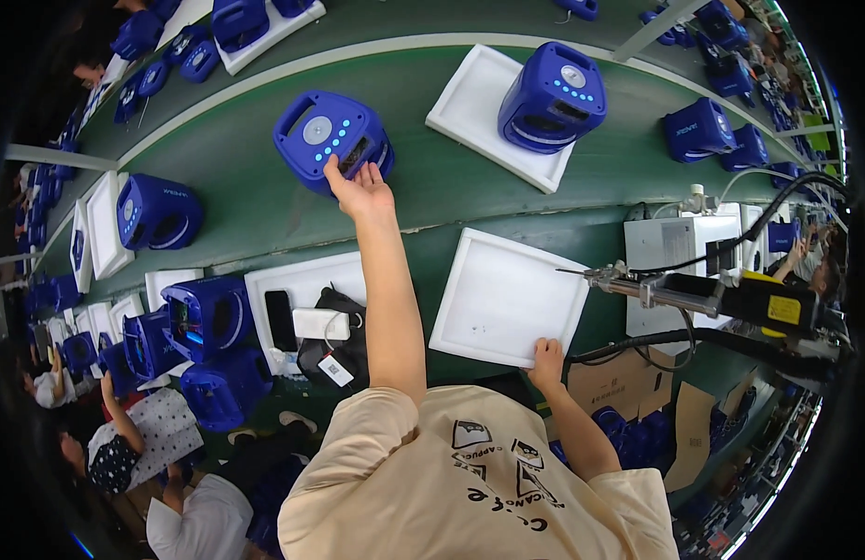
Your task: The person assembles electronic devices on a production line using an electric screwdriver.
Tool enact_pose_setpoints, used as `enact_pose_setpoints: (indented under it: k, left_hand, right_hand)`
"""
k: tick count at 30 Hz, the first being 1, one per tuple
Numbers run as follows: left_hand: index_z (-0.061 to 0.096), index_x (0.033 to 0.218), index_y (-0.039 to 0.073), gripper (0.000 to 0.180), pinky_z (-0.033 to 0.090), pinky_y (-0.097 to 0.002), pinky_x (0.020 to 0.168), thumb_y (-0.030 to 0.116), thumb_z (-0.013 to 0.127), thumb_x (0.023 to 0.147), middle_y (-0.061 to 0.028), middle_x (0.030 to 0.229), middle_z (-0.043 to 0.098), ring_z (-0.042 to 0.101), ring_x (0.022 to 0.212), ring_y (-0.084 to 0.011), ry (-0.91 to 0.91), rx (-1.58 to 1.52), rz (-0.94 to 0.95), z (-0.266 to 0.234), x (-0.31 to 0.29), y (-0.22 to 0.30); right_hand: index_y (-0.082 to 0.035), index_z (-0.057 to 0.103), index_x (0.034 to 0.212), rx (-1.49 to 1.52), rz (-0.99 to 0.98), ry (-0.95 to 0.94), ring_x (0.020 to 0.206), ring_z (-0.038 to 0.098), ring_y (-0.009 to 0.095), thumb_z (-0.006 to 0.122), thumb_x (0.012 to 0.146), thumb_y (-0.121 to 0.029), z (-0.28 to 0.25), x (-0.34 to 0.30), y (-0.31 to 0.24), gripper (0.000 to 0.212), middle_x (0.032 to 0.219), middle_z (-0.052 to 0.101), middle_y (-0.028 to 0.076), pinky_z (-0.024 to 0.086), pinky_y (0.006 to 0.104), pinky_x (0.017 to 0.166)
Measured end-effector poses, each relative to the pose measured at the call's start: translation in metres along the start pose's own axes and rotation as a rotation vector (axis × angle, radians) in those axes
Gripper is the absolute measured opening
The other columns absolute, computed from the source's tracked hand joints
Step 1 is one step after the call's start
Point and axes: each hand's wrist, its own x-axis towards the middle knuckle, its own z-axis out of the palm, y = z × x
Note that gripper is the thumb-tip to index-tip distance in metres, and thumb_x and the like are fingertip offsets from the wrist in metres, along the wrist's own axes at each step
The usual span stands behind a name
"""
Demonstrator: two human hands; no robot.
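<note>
My left arm reaches far across the green bench. My left hand (361, 191) holds the near edge of a blue portable speaker (302, 149), its thumb by the lit buttons and its fingers at the dark slot. The speaker has a round silver dial and a handle opening on top. Close to my body, my right hand (546, 364) is closed on the near right corner of a shallow white foam tray (509, 294). Only a few small dark marks show inside that tray. Beyond it, a second blue speaker (554, 98) stands on another white foam tray (465, 98).
A screwdriver-like tool (666, 291) on a jointed arm points at the tray from the right, beside a white machine (670, 245). Left of my arm lie a phone (280, 320), a white power bank (320, 324) and a black bag (334, 359). More blue speakers (206, 317) stand at left.
</note>
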Motion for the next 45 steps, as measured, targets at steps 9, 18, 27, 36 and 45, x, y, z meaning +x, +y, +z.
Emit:
enact_pose_setpoints:
  k: [9,18,27,36,45]
  left_hand:
    - [0.056,0.113,-0.008,0.06,0.057,-0.0405,0.095,0.03,0.082,0.076,-0.0162,0.111,0.064,0.066,0.105,-0.0278,0.024,0.016,-0.044,-0.008,0.006,0.028]
    - [0.053,0.118,-0.005,0.053,0.049,-0.0482,0.107,0.032,0.074,0.087,-0.0156,0.118,0.059,0.06,0.111,-0.0269,-0.362,0.326,-0.054,-0.08,-0.19,0.095]
    - [0.061,0.121,0.005,0.04,0.05,-0.0465,0.099,0.03,0.068,0.09,-0.0105,0.113,0.07,0.067,0.106,-0.0261,-0.454,0.667,-0.297,-0.151,-0.294,0.076]
    - [0.063,0.097,0.0,0.034,0.058,-0.0354,0.085,0.026,0.078,0.083,-0.01,0.091,0.071,0.069,0.084,-0.0195,-0.484,0.987,-0.487,-0.19,-0.277,-0.03]
    - [0.057,0.118,-0.014,0.063,0.053,-0.0407,0.094,0.034,0.078,0.084,-0.0212,0.11,0.065,0.066,0.103,-0.0302,-0.467,1.294,-0.188,-0.196,-0.268,-0.042]
  right_hand:
    - [-0.003,0.056,0.112,0.048,-0.113,-0.123,0.115,0.051,0.04,0.089,0.071,-0.02,-0.047,-0.01,-0.018,0.055,0.119,0.054,0.022,0.046,0.0472,0.093]
    - [0.008,0.026,0.151,1.006,-0.533,1.2,0.136,0.042,0.034,0.061,0.094,-0.003,-0.348,-0.01,-0.123,0.068,0.145,0.036,0.02,0.031,0.0439,0.116]
    - [-0.004,0.058,0.109,1.26,-0.509,1.138,0.073,0.048,0.003,0.061,0.102,-0.039,-0.409,0.038,-0.098,0.035,0.083,0.057,-0.004,0.039,0.0202,0.065]
    - [-0.009,0.066,0.105,1.447,-0.461,1.138,0.061,0.054,0.003,0.074,0.094,-0.026,-0.452,0.0,-0.052,0.021,0.072,0.058,-0.004,0.044,0.0202,0.055]
    - [-0.009,0.057,0.094,1.745,-0.395,0.691,0.046,0.048,0.014,0.057,0.098,-0.059,-0.47,-0.028,-0.071,0.05,0.057,0.046,0.003,0.037,0.0278,0.045]
